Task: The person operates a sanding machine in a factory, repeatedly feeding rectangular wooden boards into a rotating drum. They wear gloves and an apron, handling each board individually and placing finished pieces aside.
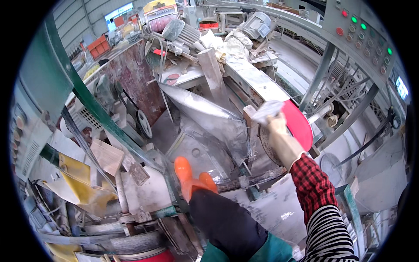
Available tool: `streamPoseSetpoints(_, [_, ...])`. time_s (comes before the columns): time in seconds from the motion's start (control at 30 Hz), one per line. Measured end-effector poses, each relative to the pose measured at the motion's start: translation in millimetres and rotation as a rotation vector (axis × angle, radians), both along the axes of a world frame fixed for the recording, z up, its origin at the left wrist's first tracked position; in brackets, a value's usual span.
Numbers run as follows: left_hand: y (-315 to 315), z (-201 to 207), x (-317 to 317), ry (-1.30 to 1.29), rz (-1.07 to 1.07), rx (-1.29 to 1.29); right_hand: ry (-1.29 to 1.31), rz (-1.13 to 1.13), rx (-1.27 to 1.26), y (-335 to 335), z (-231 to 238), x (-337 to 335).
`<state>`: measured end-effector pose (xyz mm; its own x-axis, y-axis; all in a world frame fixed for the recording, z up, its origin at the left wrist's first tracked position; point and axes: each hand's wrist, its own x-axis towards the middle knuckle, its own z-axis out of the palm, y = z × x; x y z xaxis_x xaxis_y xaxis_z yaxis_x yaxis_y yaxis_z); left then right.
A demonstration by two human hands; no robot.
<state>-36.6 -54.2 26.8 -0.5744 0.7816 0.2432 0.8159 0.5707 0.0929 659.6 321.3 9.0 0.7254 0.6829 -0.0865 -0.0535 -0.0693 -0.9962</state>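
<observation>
My right hand [278, 126], in a pale glove, reaches forward, its fingers closed around a flat, whitish-grey block [267, 112]. The block is somewhat blurred, so its exact kind is unclear. Just beyond the hand and to its right is a bright red, round-edged thing [300, 126], partly covered by the glove. A wooden post [252, 135] stands to the left of the block. At the lower left edge, small pale tips [116, 258] beside a red rim may be fingers of my left glove; too little of them shows to tell their pose.
A bent grey metal sheet [205, 115] lies ahead over the wet floor. Orange boots [184, 172] stand below it. A control panel [364, 37] with lit buttons rises at right. Dusty motors [257, 25] sit at the back; a green beam [109, 122] slants along the left.
</observation>
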Motion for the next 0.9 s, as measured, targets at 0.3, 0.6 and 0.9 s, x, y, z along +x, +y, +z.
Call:
streamPoseSetpoints(0.3, [-5.6, -67.5, -74.9, 0.092, -0.013, 0.101, -1.505, 0.207, -0.712, -2.9, -18.1, 119.9])
streamPoseSetpoints(0.6, [3.5, -26.7, -17.7, 0.132, 0.037, 0.019, -1.828, 0.502, -1.118, 30.4, -45.4, 169.8])
streamPoseSetpoints(0.9, [-4.7, -0.8, -80.4, 0.036, 0.291, 0.021, -1.818, 0.501, -0.921, 7.9, 11.2, 103.2])
